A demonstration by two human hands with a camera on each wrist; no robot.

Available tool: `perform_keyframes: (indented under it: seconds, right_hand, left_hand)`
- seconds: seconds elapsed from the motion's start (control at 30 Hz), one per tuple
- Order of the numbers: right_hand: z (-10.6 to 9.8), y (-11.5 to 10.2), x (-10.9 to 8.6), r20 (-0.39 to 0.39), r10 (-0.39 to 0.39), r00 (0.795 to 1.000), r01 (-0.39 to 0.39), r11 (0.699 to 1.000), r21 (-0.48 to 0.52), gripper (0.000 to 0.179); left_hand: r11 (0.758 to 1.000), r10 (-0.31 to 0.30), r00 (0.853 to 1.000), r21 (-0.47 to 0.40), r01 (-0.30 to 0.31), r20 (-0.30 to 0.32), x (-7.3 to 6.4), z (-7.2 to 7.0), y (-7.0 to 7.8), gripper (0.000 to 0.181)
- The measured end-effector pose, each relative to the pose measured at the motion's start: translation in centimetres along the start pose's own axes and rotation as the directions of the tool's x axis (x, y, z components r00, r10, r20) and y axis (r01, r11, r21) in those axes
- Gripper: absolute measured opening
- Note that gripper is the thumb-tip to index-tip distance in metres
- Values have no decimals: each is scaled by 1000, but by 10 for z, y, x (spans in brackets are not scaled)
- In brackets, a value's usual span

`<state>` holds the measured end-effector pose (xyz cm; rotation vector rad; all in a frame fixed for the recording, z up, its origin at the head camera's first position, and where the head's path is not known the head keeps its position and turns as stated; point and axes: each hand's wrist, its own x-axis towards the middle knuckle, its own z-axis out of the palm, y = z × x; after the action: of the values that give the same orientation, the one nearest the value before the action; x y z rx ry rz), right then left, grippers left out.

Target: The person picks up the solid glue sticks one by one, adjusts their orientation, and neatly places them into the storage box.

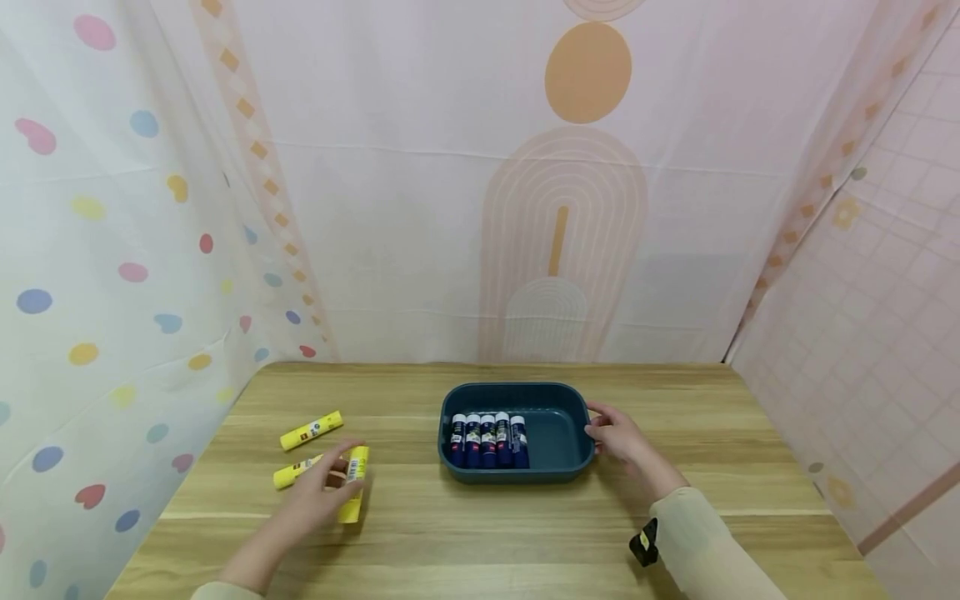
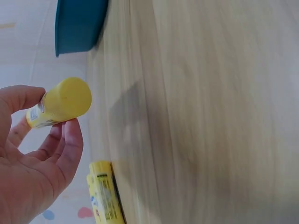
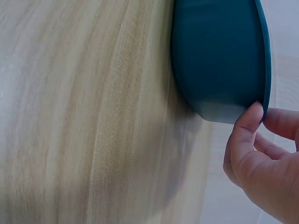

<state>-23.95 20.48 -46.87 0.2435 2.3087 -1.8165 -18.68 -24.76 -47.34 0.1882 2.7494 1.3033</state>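
In the head view my left hand [image 1: 316, 498] pinches a yellow glue stick [image 1: 357, 468] between thumb and fingers. The left wrist view shows that glue stick [image 2: 70, 100] lifted off the table, one end toward the camera. Two more yellow glue sticks lie on the table: one farther back [image 1: 311, 431], one partly behind the left hand [image 1: 294, 473]. My right hand [image 1: 619, 435] grips the right rim of a dark teal tray [image 1: 558, 477], thumb and fingers pinching its wall in the right wrist view. Inside the tray's left half, several dark blue glue sticks [image 1: 489, 442] with white caps lie side by side.
The wooden table [image 1: 480, 542] runs back to a patterned curtain [image 1: 405, 250], with more curtain at both sides. A black strap-like device [image 1: 643, 543] is at the right sleeve. Table surface separates the left hand from the tray.
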Motion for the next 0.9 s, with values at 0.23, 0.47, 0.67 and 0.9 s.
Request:
perform_keyframes:
  seconds: [0.23, 0.47, 0.67, 0.9]
  right_hand:
    - [1, 0, 1, -1, -4, 1000, 4, 1000, 0, 48]
    - [1, -1, 1, 3, -18, 1000, 18, 1000, -10, 47]
    - [0, -2, 2, 21, -14, 1000, 14, 1000, 10, 48]
    - [-2, -4, 1, 36, -13, 999, 12, 1000, 26, 50]
  left_hand:
    - [994, 15, 999, -105, -11, 42, 8, 9, 13, 59]
    - [988, 30, 998, -151, -21, 62, 21, 23, 30, 61]
    - [983, 13, 998, -185, -2, 59, 32, 38, 48, 63]
    - [966, 33, 998, -259, -21, 45, 41, 55, 69, 63]
